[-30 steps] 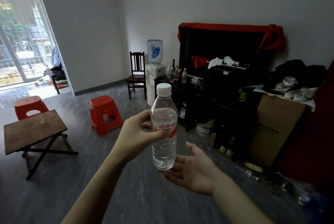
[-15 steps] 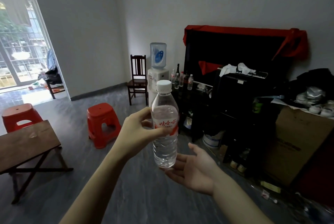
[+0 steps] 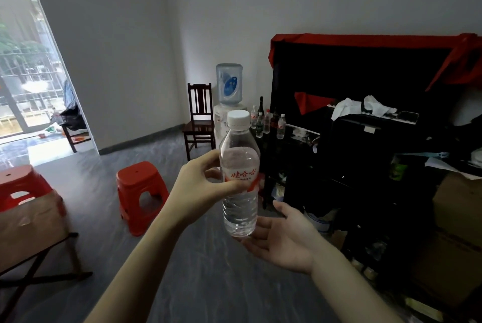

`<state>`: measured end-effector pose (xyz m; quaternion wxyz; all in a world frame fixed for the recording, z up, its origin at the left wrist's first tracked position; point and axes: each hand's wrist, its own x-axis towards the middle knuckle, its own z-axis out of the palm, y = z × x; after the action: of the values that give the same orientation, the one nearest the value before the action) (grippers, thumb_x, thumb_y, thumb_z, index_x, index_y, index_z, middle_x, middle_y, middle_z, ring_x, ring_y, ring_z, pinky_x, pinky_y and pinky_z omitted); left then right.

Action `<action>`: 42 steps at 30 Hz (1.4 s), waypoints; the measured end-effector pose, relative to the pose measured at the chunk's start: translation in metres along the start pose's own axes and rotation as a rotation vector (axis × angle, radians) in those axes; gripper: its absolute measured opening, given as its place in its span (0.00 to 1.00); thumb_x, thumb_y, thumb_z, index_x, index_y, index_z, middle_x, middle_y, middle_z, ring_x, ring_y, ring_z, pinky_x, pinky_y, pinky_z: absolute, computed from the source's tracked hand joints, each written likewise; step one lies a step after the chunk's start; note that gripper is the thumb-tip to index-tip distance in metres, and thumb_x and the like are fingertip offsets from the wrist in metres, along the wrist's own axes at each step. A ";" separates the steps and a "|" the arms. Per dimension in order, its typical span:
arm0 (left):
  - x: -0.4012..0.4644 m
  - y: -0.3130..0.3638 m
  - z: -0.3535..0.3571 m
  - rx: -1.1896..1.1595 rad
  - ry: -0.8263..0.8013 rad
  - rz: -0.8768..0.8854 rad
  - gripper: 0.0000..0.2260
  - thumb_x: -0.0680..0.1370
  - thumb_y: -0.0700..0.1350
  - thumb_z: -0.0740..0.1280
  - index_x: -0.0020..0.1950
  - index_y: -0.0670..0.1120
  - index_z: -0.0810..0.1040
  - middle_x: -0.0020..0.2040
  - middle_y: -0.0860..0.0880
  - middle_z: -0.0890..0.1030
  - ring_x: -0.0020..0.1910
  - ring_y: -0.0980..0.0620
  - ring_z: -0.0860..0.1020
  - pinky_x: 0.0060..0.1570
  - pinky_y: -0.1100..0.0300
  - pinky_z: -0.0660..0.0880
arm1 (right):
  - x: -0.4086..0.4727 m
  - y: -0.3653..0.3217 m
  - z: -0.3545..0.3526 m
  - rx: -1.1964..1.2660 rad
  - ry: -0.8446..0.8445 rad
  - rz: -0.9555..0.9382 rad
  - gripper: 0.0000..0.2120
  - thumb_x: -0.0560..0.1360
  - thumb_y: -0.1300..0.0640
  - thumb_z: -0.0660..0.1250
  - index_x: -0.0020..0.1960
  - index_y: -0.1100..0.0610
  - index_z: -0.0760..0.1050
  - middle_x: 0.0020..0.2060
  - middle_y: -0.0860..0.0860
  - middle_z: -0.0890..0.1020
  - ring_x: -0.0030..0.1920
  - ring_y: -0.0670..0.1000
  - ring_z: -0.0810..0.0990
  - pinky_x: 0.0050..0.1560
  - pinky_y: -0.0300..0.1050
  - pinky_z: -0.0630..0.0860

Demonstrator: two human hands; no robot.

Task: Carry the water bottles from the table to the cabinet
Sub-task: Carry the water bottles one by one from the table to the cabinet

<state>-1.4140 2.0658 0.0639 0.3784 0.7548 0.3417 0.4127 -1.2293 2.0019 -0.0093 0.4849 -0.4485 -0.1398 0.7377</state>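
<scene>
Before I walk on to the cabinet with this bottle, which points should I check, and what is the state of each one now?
1. Left hand grips the water bottle at its label: ok.
2. Bottle upright: ok.
3. White cap on the neck: ok; how tight, cannot tell.
4. Right hand open under the base, ready to catch: ok.
5. Floor ahead bare; red stool off to the left: ok.
6. Free room among the bottles on the dark cabinet: cannot tell.

Dim room, bright daylight from doorway (image 3: 28,82) at left, dark furniture perhaps underexposed, wide-angle edge bending
</scene>
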 end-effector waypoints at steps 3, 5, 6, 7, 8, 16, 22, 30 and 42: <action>0.052 -0.014 0.011 0.002 -0.016 0.004 0.21 0.66 0.47 0.82 0.58 0.55 0.83 0.51 0.55 0.87 0.51 0.54 0.85 0.56 0.49 0.82 | 0.041 -0.043 -0.008 -0.019 0.011 0.002 0.35 0.81 0.39 0.51 0.68 0.68 0.73 0.57 0.65 0.80 0.53 0.62 0.81 0.50 0.52 0.77; 0.079 -0.026 0.016 0.012 -0.003 0.012 0.24 0.63 0.55 0.80 0.58 0.58 0.82 0.51 0.57 0.87 0.51 0.56 0.85 0.54 0.56 0.82 | 0.068 -0.066 -0.012 -0.032 0.009 0.009 0.33 0.81 0.40 0.51 0.66 0.67 0.74 0.56 0.65 0.81 0.54 0.62 0.80 0.50 0.52 0.77; 0.091 -0.033 0.018 0.017 0.012 0.015 0.25 0.62 0.58 0.79 0.58 0.59 0.81 0.51 0.58 0.87 0.51 0.57 0.85 0.52 0.60 0.82 | 0.082 -0.076 -0.015 -0.035 0.011 0.015 0.33 0.81 0.40 0.51 0.66 0.67 0.74 0.54 0.65 0.82 0.53 0.62 0.81 0.50 0.52 0.77; 0.102 -0.041 0.020 0.025 0.028 0.011 0.25 0.61 0.59 0.78 0.57 0.60 0.81 0.51 0.59 0.87 0.51 0.58 0.85 0.50 0.62 0.81 | 0.095 -0.083 -0.017 -0.030 0.014 0.026 0.33 0.81 0.40 0.51 0.66 0.67 0.74 0.52 0.65 0.82 0.52 0.62 0.81 0.50 0.52 0.77; 0.112 -0.049 0.022 0.030 0.038 0.001 0.25 0.61 0.60 0.77 0.57 0.62 0.80 0.50 0.60 0.86 0.51 0.59 0.85 0.48 0.64 0.81 | 0.108 -0.089 -0.019 -0.021 0.016 0.044 0.32 0.81 0.40 0.51 0.64 0.67 0.74 0.51 0.65 0.83 0.51 0.62 0.81 0.50 0.52 0.76; 0.197 -0.107 0.028 0.072 0.045 -0.073 0.21 0.68 0.46 0.82 0.58 0.59 0.81 0.50 0.58 0.87 0.50 0.58 0.85 0.51 0.59 0.82 | 0.202 -0.139 -0.032 -0.007 0.022 0.113 0.31 0.81 0.41 0.51 0.60 0.68 0.75 0.48 0.66 0.83 0.50 0.63 0.80 0.51 0.53 0.74; 0.276 -0.160 0.011 0.073 0.037 -0.068 0.23 0.66 0.52 0.82 0.60 0.54 0.82 0.51 0.57 0.87 0.50 0.57 0.85 0.54 0.53 0.83 | 0.282 -0.184 -0.022 -0.027 0.042 0.113 0.32 0.80 0.41 0.52 0.65 0.68 0.74 0.53 0.67 0.82 0.54 0.64 0.80 0.54 0.53 0.74; 0.412 -0.223 -0.039 0.091 0.047 -0.030 0.22 0.67 0.51 0.81 0.60 0.55 0.82 0.49 0.59 0.87 0.49 0.59 0.85 0.52 0.58 0.83 | 0.402 -0.273 0.025 -0.079 0.057 0.071 0.31 0.81 0.41 0.51 0.65 0.67 0.74 0.53 0.66 0.83 0.54 0.64 0.81 0.55 0.52 0.74; 0.553 -0.306 -0.070 0.077 0.003 -0.033 0.22 0.68 0.49 0.81 0.61 0.53 0.82 0.50 0.59 0.87 0.49 0.60 0.85 0.48 0.69 0.79 | 0.536 -0.352 0.051 -0.040 0.088 0.079 0.30 0.82 0.41 0.51 0.62 0.66 0.75 0.54 0.66 0.83 0.55 0.63 0.81 0.50 0.51 0.76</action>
<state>-1.3026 2.6908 0.0308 0.3553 0.7626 0.3703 0.3939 -1.1306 2.6373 -0.0372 0.4520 -0.4952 -0.1151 0.7330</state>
